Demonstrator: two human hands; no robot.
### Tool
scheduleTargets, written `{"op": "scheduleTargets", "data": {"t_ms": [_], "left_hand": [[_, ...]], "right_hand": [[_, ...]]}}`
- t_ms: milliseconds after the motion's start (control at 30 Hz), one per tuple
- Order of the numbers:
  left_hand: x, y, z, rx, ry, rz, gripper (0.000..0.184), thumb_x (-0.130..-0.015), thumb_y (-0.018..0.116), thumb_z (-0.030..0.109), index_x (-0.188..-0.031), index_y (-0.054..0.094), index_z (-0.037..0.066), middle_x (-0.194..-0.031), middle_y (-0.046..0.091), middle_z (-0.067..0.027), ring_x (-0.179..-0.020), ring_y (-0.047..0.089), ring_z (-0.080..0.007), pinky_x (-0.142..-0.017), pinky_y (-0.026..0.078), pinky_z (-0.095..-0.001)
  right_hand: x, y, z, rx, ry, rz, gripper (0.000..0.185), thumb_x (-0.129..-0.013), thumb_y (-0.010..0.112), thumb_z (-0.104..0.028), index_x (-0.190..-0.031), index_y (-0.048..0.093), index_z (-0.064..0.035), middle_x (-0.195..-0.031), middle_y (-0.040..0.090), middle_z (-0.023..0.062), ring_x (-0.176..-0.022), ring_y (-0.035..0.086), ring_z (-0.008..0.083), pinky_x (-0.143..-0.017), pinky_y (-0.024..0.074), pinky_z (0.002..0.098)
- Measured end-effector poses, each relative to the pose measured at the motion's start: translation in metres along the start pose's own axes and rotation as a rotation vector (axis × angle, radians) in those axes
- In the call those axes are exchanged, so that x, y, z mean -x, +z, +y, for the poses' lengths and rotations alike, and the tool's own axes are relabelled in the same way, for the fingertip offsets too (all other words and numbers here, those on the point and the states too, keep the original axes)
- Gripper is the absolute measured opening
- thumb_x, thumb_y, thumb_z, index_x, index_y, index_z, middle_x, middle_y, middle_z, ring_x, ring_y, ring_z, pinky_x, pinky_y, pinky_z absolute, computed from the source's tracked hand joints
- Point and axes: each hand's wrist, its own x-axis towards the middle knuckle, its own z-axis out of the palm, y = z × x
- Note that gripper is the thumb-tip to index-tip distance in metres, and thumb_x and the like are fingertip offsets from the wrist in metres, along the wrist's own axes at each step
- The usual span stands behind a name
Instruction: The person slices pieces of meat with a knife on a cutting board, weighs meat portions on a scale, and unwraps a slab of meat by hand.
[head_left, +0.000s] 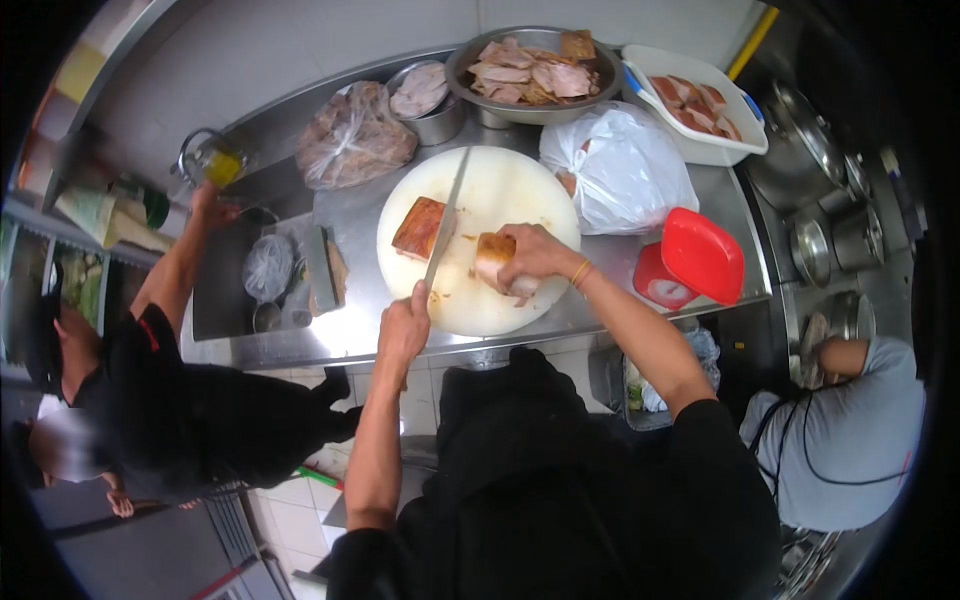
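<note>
On the round white cutting board (pixel 400 285) lie two pieces of browned meat. My left hand (pixel 404 325) is closed round the handle of a long knife (pixel 451 209), whose blade points away from me beside the left meat piece (pixel 420 229). My right hand (pixel 532 252) grips the right meat piece (pixel 492 252), its fingers over the top and side. Small crumbs of meat are scattered on the board.
Behind the board are a metal bowl of sliced meat (pixel 535 75), a bagged bundle (pixel 357 140) and a white bag (pixel 625 170). A white tub (pixel 685 150) and red scale (pixel 664 282) stand right. A person (pixel 160 400) is left, another (pixel 840 440) right.
</note>
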Motion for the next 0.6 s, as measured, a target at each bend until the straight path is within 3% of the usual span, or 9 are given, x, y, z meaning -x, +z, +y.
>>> {"op": "scheduleTargets", "data": {"t_ms": [33,133,233,267,333,367,567,600], "left_hand": [[0.008,-0.003,-0.001,0.07,-0.062,-0.041,0.078,-0.104,0.036,0.057,-0.091,0.072,-0.011,-0.082,0.068,-0.0338,-0.087,0.068,-0.0495,-0.087,0.051,-0.0509],[0.032,-0.004,-0.013,0.244,-0.095,-0.023,0.082,-0.104,0.036,0.061,-0.082,0.067,-0.012,-0.059,0.061,-0.0206,-0.055,0.063,-0.0327,-0.06,0.052,-0.0425],[0.06,-0.009,-0.01,0.414,-0.161,-0.076,0.08,-0.103,0.036,0.064,-0.078,0.062,-0.008,-0.049,0.044,-0.0057,-0.039,0.045,-0.0153,-0.04,0.038,-0.0311],[0.066,-0.009,-0.012,0.439,-0.178,-0.078,0.079,-0.103,0.036,0.064,-0.078,0.061,-0.007,-0.048,0.042,-0.0039,-0.037,0.043,-0.0142,-0.038,0.035,-0.0299],[0.077,-0.007,-0.018,0.486,-0.212,-0.091,0.076,-0.104,0.036,0.063,-0.079,0.059,-0.005,-0.048,0.038,-0.0001,-0.034,0.039,-0.012,-0.035,0.029,-0.0277],[0.081,-0.008,-0.02,0.477,-0.235,-0.122,0.076,-0.103,0.035,0.064,-0.081,0.06,-0.005,-0.047,0.038,-0.0006,-0.035,0.041,-0.013,-0.035,0.031,-0.0283],[0.096,-0.002,-0.032,0.475,-0.225,-0.148,0.077,-0.103,0.033,0.065,-0.079,0.059,-0.003,-0.047,0.04,-0.0023,-0.034,0.042,-0.0141,-0.035,0.032,-0.0283],[0.098,-0.003,-0.032,0.46,-0.23,-0.144,0.077,-0.103,0.033,0.065,-0.078,0.059,-0.003,-0.047,0.04,-0.0026,-0.034,0.042,-0.0143,-0.035,0.032,-0.0284]], "right_hand": [[-0.004,-0.003,0.009,-0.143,0.031,0.0,0.069,-0.054,0.082,-0.025,-0.113,0.067,0.0067,-0.101,0.072,0.0192,-0.094,0.07,0.0297,-0.082,0.0555,0.036],[0.001,-0.017,0.017,-0.561,0.099,0.01,0.064,-0.06,0.081,-0.017,-0.115,0.064,0.0103,-0.102,0.068,0.0182,-0.091,0.069,0.0257,-0.081,0.0572,0.0346],[0.026,-0.032,0.008,-0.929,0.093,-0.007,0.059,-0.065,0.079,-0.013,-0.117,0.062,0.0098,-0.103,0.067,0.0185,-0.089,0.069,0.0249,-0.081,0.059,0.0339],[0.037,-0.041,0.003,-0.955,0.085,-0.051,0.054,-0.072,0.074,-0.016,-0.121,0.062,0.0049,-0.104,0.068,0.0113,-0.091,0.068,0.0192,-0.079,0.0573,0.033],[0.055,-0.055,-0.001,-1.059,0.072,0.09,0.053,-0.074,0.073,-0.019,-0.12,0.062,0.004,-0.105,0.068,0.0111,-0.09,0.069,0.0193,-0.079,0.0575,0.0329],[0.065,-0.061,0.001,-1.109,0.066,0.169,0.052,-0.075,0.073,-0.021,-0.12,0.063,0.0036,-0.105,0.068,0.011,-0.089,0.069,0.0193,-0.079,0.0575,0.0328],[0.143,-0.137,0.031,-0.888,0.1,0.652,0.051,-0.074,0.077,-0.02,-0.117,0.066,0.0034,-0.103,0.07,0.0112,-0.089,0.069,0.0183,-0.08,0.0562,0.0308],[0.157,-0.148,0.036,-0.615,0.196,0.809,0.055,-0.072,0.079,-0.021,-0.118,0.065,0.0046,-0.106,0.07,0.0123,-0.089,0.07,0.0214,-0.081,0.0554,0.0312]]}}
